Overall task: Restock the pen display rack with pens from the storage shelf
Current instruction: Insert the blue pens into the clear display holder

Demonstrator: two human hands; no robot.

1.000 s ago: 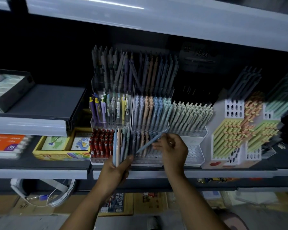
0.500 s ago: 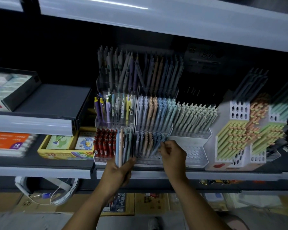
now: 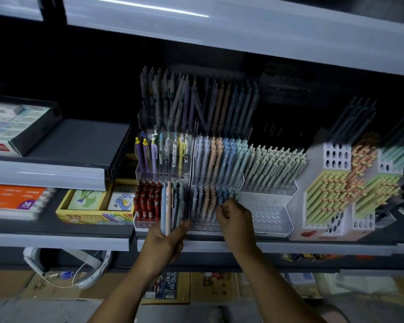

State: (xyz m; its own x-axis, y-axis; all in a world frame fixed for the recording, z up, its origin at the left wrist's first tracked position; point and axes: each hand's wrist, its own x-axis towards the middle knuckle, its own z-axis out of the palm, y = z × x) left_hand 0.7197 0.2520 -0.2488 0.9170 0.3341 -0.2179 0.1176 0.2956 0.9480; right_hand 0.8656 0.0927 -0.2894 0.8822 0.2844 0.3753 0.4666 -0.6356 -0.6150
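Observation:
A tiered clear pen display rack (image 3: 219, 227) stands on the middle shelf, filled with rows of pastel pens. My left hand (image 3: 166, 241) grips a bundle of pastel pens (image 3: 172, 206) upright in front of the rack's lowest tier. My right hand (image 3: 236, 220) is at the lowest tier, its fingers curled at the blue pens (image 3: 224, 194) standing there; whether it still pinches one is hidden by the fingers. Red pens (image 3: 147, 201) fill the lower left section.
A white pen holder (image 3: 268, 215) with empty holes sits right of my right hand. Angled white racks (image 3: 336, 157) of yellow, orange and green pens stand further right. A yellow box (image 3: 89, 216) and orange packs (image 3: 14, 199) lie left. Cardboard boxes sit below.
My right hand brought a blue pen down from a slant and set it among the blue pens in the lowest tier. The left hand kept hold of its bundle.

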